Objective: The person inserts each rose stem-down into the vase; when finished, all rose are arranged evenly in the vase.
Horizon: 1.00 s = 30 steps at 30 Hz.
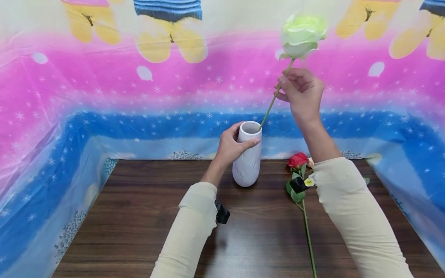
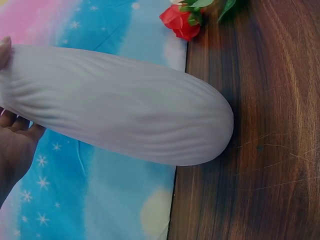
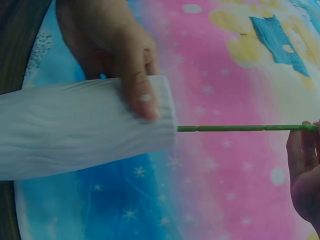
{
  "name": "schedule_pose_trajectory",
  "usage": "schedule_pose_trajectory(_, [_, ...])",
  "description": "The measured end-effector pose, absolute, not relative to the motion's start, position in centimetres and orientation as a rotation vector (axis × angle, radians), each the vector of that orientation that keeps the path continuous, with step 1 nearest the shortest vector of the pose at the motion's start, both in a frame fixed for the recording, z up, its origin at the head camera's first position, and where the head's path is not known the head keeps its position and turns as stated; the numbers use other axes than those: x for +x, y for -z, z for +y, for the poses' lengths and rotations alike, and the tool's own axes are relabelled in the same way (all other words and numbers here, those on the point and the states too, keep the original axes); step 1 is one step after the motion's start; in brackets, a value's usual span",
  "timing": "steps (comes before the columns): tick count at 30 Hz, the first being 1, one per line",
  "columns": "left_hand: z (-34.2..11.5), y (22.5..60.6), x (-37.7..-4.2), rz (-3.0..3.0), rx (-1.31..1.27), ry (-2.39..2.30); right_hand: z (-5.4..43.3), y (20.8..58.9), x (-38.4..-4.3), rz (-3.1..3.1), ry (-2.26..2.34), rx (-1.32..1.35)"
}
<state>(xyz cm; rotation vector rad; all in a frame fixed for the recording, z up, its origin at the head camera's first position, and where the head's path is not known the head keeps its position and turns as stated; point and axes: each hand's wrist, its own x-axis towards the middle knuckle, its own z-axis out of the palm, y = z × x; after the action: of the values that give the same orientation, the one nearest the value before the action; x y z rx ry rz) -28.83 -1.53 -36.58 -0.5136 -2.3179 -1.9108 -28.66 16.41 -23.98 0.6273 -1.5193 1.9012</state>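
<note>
My left hand (image 1: 231,144) grips a white ridged vase (image 1: 246,166) near its rim, thumb across the front and fingers behind. The vase stands upright near the back of the table. With thumb and fingertips my right hand (image 1: 304,90) pinches the green stem of a pale green-white rose (image 1: 302,36) just below the bloom. The stem slants down to the left, its lower end inside the vase mouth. In the right wrist view the stem (image 3: 230,128) runs straight from the vase rim to the right hand's fingers. The end inside the vase is hidden.
A red rose (image 1: 298,160) with leaves and a long stem lies on the dark wooden table (image 1: 146,216), right of the vase. Part of another pale flower (image 1: 311,163) shows beside it, mostly behind the right sleeve. A patterned cloth (image 1: 104,127) hangs behind the table and along its sides.
</note>
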Motion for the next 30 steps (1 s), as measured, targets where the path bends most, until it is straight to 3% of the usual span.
schedule_pose_trajectory(17, [-1.6, 36.5, -28.8, -2.317, -0.524, 1.891, 14.8, 29.3, -29.4, -1.857, -1.82, 0.55])
schedule_pose_trajectory(30, [-1.5, 36.4, -28.9, -2.319, -0.522, 1.903, 14.8, 31.2, -29.5, -1.977, -1.807, 0.519])
